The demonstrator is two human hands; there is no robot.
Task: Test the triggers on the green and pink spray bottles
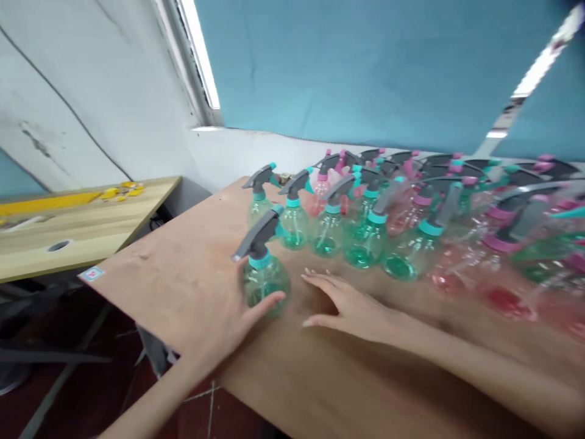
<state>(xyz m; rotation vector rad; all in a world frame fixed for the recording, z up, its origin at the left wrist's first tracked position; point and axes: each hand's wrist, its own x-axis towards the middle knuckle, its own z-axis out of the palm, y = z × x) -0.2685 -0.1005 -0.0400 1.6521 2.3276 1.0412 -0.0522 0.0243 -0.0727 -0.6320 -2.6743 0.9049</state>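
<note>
A clear green spray bottle (265,277) with a teal collar and grey trigger head stands upright near the left part of the table. My left hand (228,308) is wrapped round its left and near side, the thumb across its front. To the right of this bottle, my right hand (350,305) is held over the table with fingers stretched out and thumb apart, touching no bottle. Just beyond it stand more green spray bottles, among them one (326,235) with a teal collar.
Rows of green and pink spray bottles (498,262) crowd the table's right and back. The brown table (178,268) ends at the left and near side. Farther left is a wooden desk (91,219) with yellow pieces (123,191). A wall with a blue panel (365,67) rises behind.
</note>
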